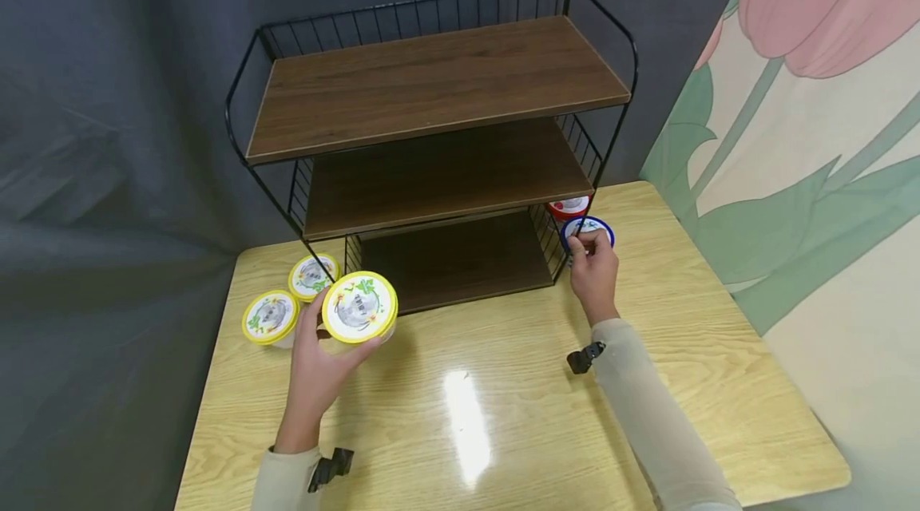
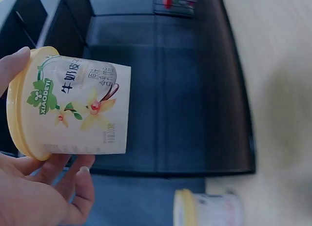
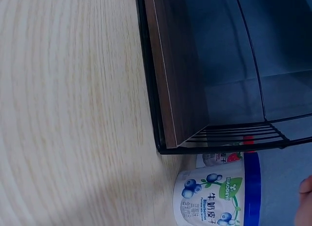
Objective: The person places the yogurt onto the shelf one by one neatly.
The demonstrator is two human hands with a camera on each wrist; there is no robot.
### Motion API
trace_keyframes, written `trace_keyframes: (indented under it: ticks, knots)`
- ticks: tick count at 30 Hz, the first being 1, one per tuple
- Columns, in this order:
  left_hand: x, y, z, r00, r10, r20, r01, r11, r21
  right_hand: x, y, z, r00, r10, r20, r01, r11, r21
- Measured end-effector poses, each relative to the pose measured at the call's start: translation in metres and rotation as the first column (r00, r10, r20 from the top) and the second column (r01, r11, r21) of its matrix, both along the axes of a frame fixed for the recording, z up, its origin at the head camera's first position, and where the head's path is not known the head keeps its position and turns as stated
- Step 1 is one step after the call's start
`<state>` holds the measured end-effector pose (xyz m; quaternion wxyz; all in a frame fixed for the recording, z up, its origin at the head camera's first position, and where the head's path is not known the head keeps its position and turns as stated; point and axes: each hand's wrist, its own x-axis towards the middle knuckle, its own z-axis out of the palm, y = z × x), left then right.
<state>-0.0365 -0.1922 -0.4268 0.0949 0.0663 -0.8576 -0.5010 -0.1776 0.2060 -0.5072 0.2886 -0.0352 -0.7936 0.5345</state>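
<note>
My left hand (image 1: 319, 359) holds a paper dessert cup (image 1: 359, 307) with a yellow lid, thumb and fingers around the lid's rim. In the left wrist view, this cup (image 2: 85, 104) lies sideways in the picture, showing vanilla flowers. My right hand (image 1: 595, 271) is over a blue-lidded cup (image 1: 595, 233) beside the shelf's right post, thumb and fingers loosely bent. In the right wrist view, the blueberry cup (image 3: 209, 197) stands upright on the table, and a fingertip (image 3: 304, 199) shows apart from its blue lid. Behind it is a red-lidded strawberry cup (image 1: 571, 206), partly hidden.
A three-tier shelf (image 1: 438, 88) with brown boards and black wire frame stands against a dark curtain (image 1: 108, 176). Two more yellow-lidded cups (image 1: 271, 317) stand left of it on the light wooden table (image 1: 532, 399). A tulip-patterned wall (image 1: 812, 136) is at right.
</note>
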Motion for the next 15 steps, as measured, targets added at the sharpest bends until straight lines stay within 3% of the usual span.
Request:
trace_keyframes:
  ticks: [15]
  knots:
    - [-0.017,0.026,0.045,0.994,-0.094,-0.062,0.093,0.995,-0.030,-0.001,-0.001,-0.004,1.000,0.005,0.024,-0.005,1.000,0.003]
